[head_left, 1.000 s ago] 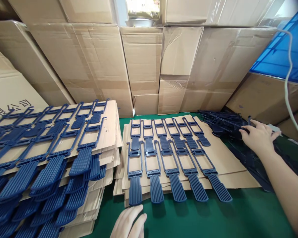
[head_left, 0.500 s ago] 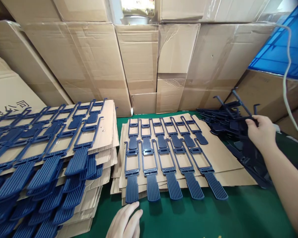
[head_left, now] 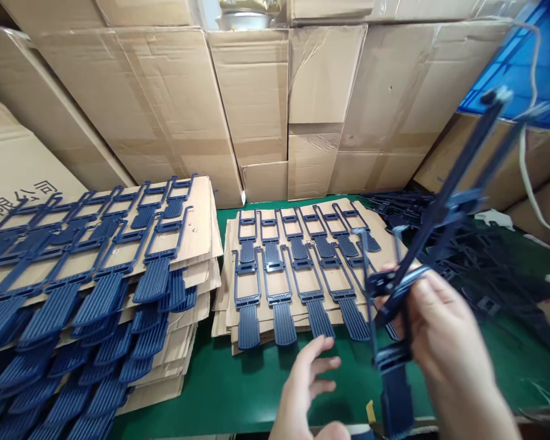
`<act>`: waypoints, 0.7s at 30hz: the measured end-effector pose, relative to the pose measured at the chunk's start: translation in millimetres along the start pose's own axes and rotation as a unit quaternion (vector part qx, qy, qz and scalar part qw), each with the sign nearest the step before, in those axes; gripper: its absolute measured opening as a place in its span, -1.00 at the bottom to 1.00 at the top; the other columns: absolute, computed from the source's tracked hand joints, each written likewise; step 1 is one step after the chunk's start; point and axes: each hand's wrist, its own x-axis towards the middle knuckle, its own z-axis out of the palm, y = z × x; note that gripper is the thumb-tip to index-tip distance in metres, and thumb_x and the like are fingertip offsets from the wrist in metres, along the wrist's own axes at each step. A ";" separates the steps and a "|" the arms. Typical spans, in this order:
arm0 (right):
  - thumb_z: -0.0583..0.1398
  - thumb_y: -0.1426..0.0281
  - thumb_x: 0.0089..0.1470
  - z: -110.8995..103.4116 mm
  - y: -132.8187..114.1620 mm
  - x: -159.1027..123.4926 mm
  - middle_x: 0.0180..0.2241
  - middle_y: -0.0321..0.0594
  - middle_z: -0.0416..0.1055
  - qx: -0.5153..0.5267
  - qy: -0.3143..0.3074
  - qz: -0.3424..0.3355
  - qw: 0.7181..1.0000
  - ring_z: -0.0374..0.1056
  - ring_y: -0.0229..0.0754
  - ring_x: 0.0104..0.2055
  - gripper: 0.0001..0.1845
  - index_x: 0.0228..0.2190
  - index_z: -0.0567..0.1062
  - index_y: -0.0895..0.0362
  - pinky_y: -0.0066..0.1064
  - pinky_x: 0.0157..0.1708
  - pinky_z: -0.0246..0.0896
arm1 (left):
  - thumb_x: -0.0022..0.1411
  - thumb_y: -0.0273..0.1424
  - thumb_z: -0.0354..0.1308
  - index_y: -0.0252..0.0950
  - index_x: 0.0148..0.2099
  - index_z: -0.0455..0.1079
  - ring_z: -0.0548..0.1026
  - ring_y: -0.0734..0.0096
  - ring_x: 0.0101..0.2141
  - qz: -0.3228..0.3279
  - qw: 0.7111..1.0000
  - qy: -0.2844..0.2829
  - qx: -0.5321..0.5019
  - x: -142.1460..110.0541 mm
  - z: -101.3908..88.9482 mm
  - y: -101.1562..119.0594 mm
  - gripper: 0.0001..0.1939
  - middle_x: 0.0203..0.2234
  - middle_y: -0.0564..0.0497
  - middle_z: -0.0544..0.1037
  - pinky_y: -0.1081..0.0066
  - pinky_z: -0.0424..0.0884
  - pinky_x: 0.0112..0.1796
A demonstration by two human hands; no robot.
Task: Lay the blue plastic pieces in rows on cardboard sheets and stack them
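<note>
Dark blue plastic frames [head_left: 444,201], apparently two crossing each other, are pinched in my right hand [head_left: 453,348], raised above the table at the right. They are partly blurred, with a flat paddle end hanging down. My left hand [head_left: 307,391] is empty, its fingers spread, just in front of the laid-out row. Similar blue frames with ribbed paddles [head_left: 284,321] lie in two rows on cardboard sheets [head_left: 223,308]. The held pieces and my right hand hide the right end of the near row.
Layered cardboard [head_left: 204,244] at the left carries more blue frames [head_left: 153,281], paddles overhanging. A loose dark pile of frames [head_left: 481,263] lies at the right. Cardboard boxes [head_left: 137,104] wall the back of the green table [head_left: 206,379]. A white cable [head_left: 525,159] hangs at the right.
My right hand has lifted blue frames from the right-hand pile and brought them left and nearer. My left hand has moved right, fingers spreading. The view has shifted slightly.
</note>
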 end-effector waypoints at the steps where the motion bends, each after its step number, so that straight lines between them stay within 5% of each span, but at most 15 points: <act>1: 0.29 0.10 -0.27 9.8 12.3 -12.6 -0.42 -0.24 0.40 0.036 -0.016 0.056 0.998 0.23 -0.32 -0.61 -0.57 -0.36 0.47 0.11 -0.55 -0.72 0.13 | -0.08 0.15 0.01 -0.27 0.10 0.17 0.40 0.12 -0.10 -0.048 0.997 -0.036 -0.050 5.1 4.1 5.7 -0.20 0.01 -0.24 0.32 0.27 0.39 -0.19; 5: 0.31 0.19 -0.25 32.4 50.1 -36.3 -0.42 -0.25 0.41 0.140 -0.016 0.145 0.979 0.33 -0.24 -0.44 -0.64 -0.40 0.44 0.13 -0.46 -0.49 0.30 | 0.10 -0.11 0.06 -0.35 0.01 0.23 0.50 0.32 -0.43 -0.189 0.979 -0.048 -0.063 12.8 3.9 20.3 -0.48 -0.44 -0.11 0.52 0.39 0.40 -0.38; 10: 0.27 0.26 -0.16 36.1 54.3 -41.0 -0.12 -0.23 0.34 0.085 -0.005 0.048 0.995 0.25 -0.17 -0.06 -0.76 -0.44 0.42 0.13 -0.36 -0.13 0.24 | 0.13 -0.19 0.05 -0.29 -0.03 0.18 0.46 0.47 -0.58 -0.204 0.973 0.043 -0.102 -1.2 -16.4 21.7 -0.59 -0.28 -0.13 0.50 0.46 0.33 -0.52; 16: 0.20 0.23 -0.10 8.5 16.2 -30.6 -0.27 -0.28 0.39 0.139 0.126 -0.061 0.980 0.38 -0.20 -0.43 -0.71 -0.32 0.26 0.03 -0.34 -0.51 0.33 | 0.12 -0.21 0.06 -0.26 0.01 0.13 0.44 0.46 -0.56 -0.171 0.971 0.115 -0.119 -10.9 -41.6 29.7 -0.57 -0.27 -0.10 0.49 0.44 0.32 -0.51; 21: 0.24 0.30 -0.21 -43.8 12.0 -1.2 -0.58 -0.29 0.33 0.039 0.118 -0.005 0.992 0.26 -0.25 -0.67 -0.69 -0.36 0.33 0.13 -0.51 -0.75 0.17 | 0.13 -0.22 0.03 -0.24 0.01 0.13 0.42 0.48 -0.59 -0.164 0.970 0.158 -0.090 -4.7 -55.0 36.2 -0.59 -0.27 -0.08 0.47 0.44 0.34 -0.56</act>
